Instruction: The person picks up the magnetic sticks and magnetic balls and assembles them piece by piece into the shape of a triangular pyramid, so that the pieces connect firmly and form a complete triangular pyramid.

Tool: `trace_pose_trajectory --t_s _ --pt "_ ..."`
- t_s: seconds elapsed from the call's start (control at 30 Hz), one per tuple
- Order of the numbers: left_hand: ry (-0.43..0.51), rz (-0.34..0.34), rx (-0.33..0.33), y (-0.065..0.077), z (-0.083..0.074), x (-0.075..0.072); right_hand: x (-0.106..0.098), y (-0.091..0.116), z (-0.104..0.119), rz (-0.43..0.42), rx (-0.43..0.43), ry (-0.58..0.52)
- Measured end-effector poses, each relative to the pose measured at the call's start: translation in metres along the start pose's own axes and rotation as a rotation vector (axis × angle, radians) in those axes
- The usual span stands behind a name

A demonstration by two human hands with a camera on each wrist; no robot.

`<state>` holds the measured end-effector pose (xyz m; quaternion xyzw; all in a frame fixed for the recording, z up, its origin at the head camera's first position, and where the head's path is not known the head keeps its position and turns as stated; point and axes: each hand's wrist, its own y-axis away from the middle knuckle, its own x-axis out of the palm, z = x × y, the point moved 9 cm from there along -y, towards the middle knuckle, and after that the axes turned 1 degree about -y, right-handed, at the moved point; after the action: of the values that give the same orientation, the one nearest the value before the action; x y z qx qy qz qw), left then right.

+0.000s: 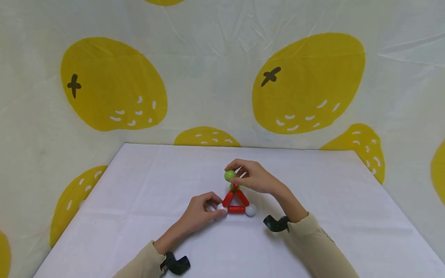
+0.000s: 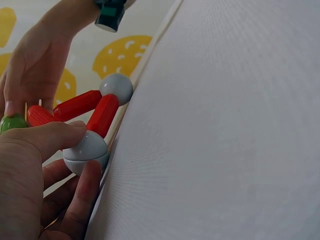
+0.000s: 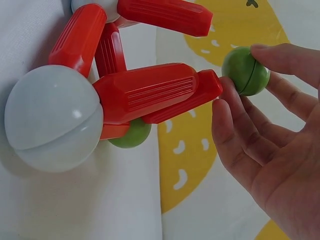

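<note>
A toy frame of red rods and balls stands on the white table. Its base is a triangle, with two white balls in front and a green ball at the back. Three more red rods lean up from these balls toward one another. My left hand pinches the front-left white ball between thumb and finger. The other white ball sits untouched at the front right. Above the frame, my right hand holds a second green ball in its fingertips, close to the upper rod ends.
The white tabletop spreads around the frame on every side. Behind it hangs a pale cloth printed with yellow fruit. Black wrist devices stick out from both sleeves just above the table.
</note>
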<state>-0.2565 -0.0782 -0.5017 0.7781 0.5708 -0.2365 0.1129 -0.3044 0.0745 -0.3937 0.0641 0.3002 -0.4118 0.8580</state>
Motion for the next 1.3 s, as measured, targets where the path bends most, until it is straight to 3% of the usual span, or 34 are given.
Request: trace_pose_trajectory --t_s 1.3 --pt "0.010 -0.003 0.005 0.0021 -0.0041 -0.0012 0.0060 0.0007 -0.0049 0.041 0.004 0.019"
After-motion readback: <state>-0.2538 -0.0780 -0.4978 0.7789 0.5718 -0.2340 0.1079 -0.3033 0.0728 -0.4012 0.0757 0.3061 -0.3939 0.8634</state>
